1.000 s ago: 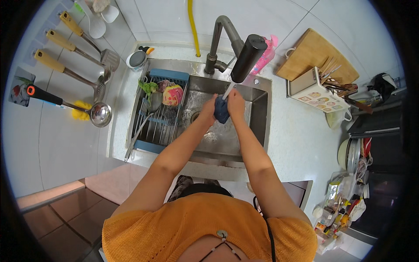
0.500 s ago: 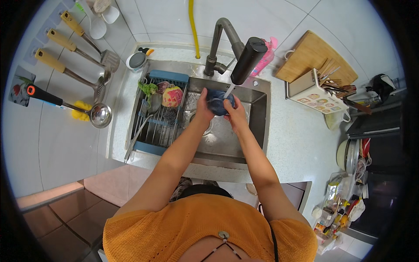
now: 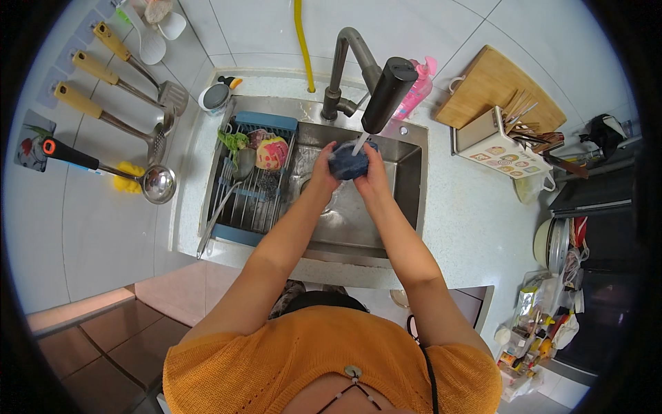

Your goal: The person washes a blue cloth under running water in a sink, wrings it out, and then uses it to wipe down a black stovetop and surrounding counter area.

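Between my two hands, over the sink (image 3: 407, 207), is a small rounded dark blue thing that looks like a bowl (image 3: 349, 165). Water runs from the faucet (image 3: 389, 96) onto it. My left hand (image 3: 324, 170) grips its left side, and my right hand (image 3: 373, 172) its right side, thumbs toward the top. Left of my hands a blue-grey dish rack (image 3: 265, 124) sits across the sink. In it lie leafy greens (image 3: 234, 140), a pink and yellow round item (image 3: 272, 153), a dark scouring ball (image 3: 267, 182) and a long-handled metal utensil (image 3: 222, 212).
A pink pump bottle (image 3: 416, 90) stands behind the sink. On the right counter are a cutting board (image 3: 489, 83) and a utensil holder (image 3: 493, 148). A ladle (image 3: 158, 183) and turners hang on the left wall. Packages (image 3: 531, 331) crowd the lower right.
My right hand has shifted from the front of the dark blue bowl to its right side. The bowl has turned and its rounded surface faces up more, under the stream.
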`<state>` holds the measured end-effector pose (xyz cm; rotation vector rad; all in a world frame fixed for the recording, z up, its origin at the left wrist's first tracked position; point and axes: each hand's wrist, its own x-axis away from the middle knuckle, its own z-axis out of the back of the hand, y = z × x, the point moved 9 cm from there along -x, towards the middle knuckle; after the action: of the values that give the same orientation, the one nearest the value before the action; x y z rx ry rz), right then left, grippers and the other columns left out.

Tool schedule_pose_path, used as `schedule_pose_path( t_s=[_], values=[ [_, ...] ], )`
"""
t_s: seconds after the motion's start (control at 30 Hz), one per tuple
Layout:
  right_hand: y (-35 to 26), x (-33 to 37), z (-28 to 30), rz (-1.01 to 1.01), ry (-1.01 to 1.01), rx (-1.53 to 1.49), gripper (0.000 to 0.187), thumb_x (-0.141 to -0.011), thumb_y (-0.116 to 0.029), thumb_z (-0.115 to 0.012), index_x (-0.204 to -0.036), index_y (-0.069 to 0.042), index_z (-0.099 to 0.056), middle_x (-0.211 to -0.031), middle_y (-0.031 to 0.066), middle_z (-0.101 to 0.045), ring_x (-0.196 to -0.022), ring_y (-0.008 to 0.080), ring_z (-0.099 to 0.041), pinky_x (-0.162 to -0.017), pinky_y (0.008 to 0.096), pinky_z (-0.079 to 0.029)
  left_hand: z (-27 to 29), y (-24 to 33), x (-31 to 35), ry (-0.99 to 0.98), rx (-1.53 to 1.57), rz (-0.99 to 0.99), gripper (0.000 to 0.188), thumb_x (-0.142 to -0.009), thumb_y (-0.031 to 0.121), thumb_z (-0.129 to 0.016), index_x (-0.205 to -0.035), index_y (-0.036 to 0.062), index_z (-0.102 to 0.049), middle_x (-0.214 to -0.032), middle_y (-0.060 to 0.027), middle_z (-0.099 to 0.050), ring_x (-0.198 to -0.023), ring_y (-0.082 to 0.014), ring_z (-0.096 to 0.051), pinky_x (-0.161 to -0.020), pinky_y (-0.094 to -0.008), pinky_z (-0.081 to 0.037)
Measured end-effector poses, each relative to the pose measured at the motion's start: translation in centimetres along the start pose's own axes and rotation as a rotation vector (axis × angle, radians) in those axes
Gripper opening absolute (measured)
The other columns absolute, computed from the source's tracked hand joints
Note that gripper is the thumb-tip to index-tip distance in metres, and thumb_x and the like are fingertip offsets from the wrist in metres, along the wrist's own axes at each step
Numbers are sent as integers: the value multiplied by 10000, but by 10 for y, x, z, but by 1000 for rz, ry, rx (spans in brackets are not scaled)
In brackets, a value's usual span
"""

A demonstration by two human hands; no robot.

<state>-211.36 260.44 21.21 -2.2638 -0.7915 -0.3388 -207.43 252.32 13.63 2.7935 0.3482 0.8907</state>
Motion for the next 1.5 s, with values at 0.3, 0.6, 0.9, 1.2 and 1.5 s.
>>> schedule_pose_path(
  t_s=[0.3,0.6,0.9,1.2,1.5],
  values=[
    [-29,3,-3,285,81,193,259,-832,-113,-597,-1065,-83,-489,-912,47,-566,-804,175,-573,-716,294,-476,-14,-11,22,-109,-135,-98,337,-864,283,-525,-1162,133,-476,-1084,-74,-538,-928,-220,-553,-794,-394,-476],
    [-26,79,-49,1022,-195,1247,259,-859,-238,-537,-1053,-67,-535,-1263,176,-378,-1139,333,-380,-983,397,-269,-68,29,30,-147,-325,-226,224,-895,247,-484,-1048,86,-505,-865,-67,-559,-770,-177,-559,-673,-320,-480],
    [-45,44,-51,1078,14,1220,259,-877,-254,-497,-882,-3,-565,-859,170,-554,-803,292,-532,-740,371,-414,-48,11,41,-30,-444,-237,231,-867,258,-454,-920,65,-568,-825,-49,-555,-710,-139,-529,-641,-289,-438],
    [-12,-64,37,294,114,418,302,-880,-310,-502,-767,-36,-560,-684,57,-562,-625,170,-509,-606,310,-419,-31,0,54,43,-438,-194,244,-835,296,-528,-981,108,-582,-973,-38,-597,-862,-163,-575,-736,-299,-460],
    [-36,2,-13,343,2,352,245,-882,-294,-509,-929,-56,-543,-894,56,-555,-824,167,-533,-761,286,-419,-38,5,39,-129,-84,-62,355,-874,425,-492,-1050,121,-545,-992,-56,-599,-892,-210,-590,-762,-346,-483]
  ],
)
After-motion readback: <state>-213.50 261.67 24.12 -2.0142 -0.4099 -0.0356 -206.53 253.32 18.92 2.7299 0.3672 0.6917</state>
